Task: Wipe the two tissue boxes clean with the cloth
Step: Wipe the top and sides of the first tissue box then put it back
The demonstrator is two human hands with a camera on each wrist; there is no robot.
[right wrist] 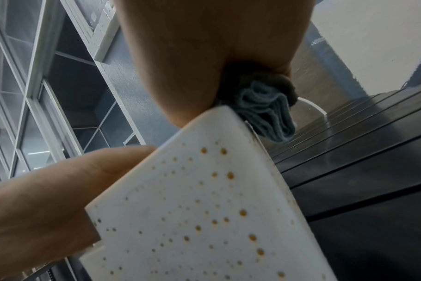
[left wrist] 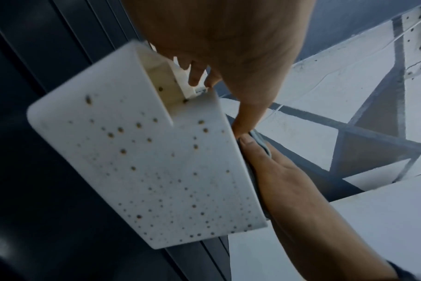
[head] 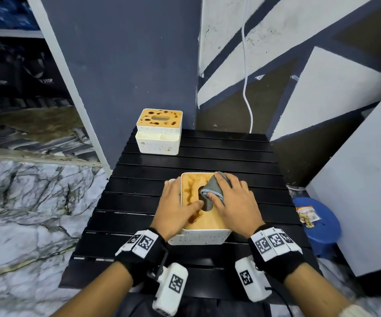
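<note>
The near tissue box (head: 198,235), white with a brown-stained wooden lid, stands in the middle of the black slatted table (head: 219,154). My left hand (head: 180,197) grips its left side, thumb on the lid, fingers in the side compartment (left wrist: 166,76). My right hand (head: 226,195) holds a bunched grey cloth (head: 214,187) pressed on the lid's far right by the slot. The right wrist view shows the cloth (right wrist: 264,110) folded under my palm at the box's speckled wall (right wrist: 192,218). A second stained tissue box (head: 158,133) stands at the table's far left corner.
A blue stool (head: 317,227) with a snack packet stands right of the table. A white cable (head: 246,88) hangs down the painted wall behind. A white panel (head: 356,202) leans at the right. Marble floor (head: 24,213) lies to the left.
</note>
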